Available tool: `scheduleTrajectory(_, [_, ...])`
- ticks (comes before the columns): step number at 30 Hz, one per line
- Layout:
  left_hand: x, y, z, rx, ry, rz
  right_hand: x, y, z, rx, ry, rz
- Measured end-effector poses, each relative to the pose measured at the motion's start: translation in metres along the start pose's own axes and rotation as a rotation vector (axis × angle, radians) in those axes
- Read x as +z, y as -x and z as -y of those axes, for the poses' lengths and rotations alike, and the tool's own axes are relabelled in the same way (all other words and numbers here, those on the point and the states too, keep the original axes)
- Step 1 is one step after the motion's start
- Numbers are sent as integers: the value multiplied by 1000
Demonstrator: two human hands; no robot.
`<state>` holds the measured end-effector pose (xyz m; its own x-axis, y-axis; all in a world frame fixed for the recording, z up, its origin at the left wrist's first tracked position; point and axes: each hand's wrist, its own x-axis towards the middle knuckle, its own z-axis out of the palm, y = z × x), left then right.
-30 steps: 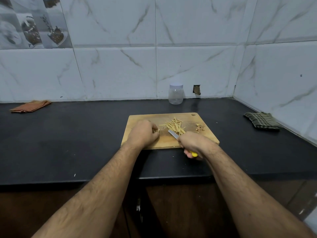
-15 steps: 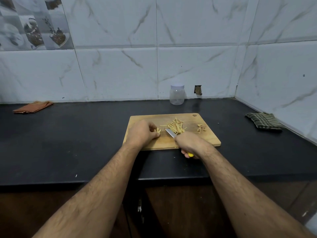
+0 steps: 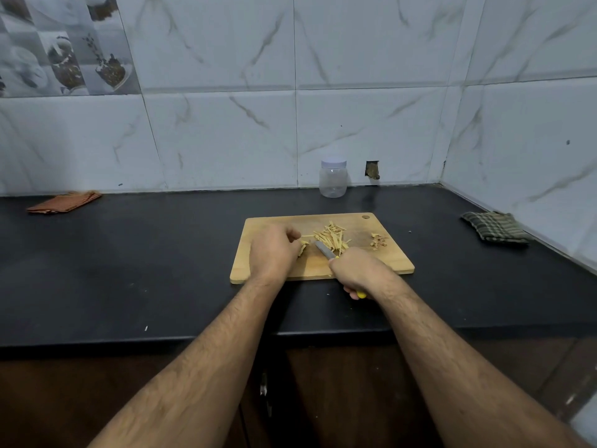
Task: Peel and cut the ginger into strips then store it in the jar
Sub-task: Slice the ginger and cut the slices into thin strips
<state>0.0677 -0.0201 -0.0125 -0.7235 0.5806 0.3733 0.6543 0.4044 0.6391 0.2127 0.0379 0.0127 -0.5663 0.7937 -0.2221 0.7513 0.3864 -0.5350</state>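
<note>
On black counter (image 3: 129, 270): left hand (image 3: 274, 250) pinches ginger (image 3: 303, 247); right hand (image 3: 358, 270) grips knife (image 3: 324, 248), blade just right of it.

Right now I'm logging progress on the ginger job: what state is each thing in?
jar: lid on, looks empty, upright by the wall.
ginger strips: cut, piled on the cutting board.
ginger piece: uncut, pinned by the left hand.
knife: in the right hand, blade by the piece.
peels: heaped at the board's right.
</note>
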Motion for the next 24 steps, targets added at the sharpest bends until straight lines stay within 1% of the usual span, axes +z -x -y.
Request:
scheduleTrajectory(7, [4, 11, 0, -6, -165, 114, 0, 3, -3, 12, 48, 16])
scheduleTrajectory(13, [0, 9, -1, -3, -163, 194, -1, 7, -2, 21, 77, 19])
scheduleTrajectory(20, [1, 4, -2, -43, -126, 261, 3, 9, 1, -13, 63, 49])
scheduleTrajectory(24, [-1, 1, -3, -58, -117, 290, 4, 4, 1, 0, 100, 6])
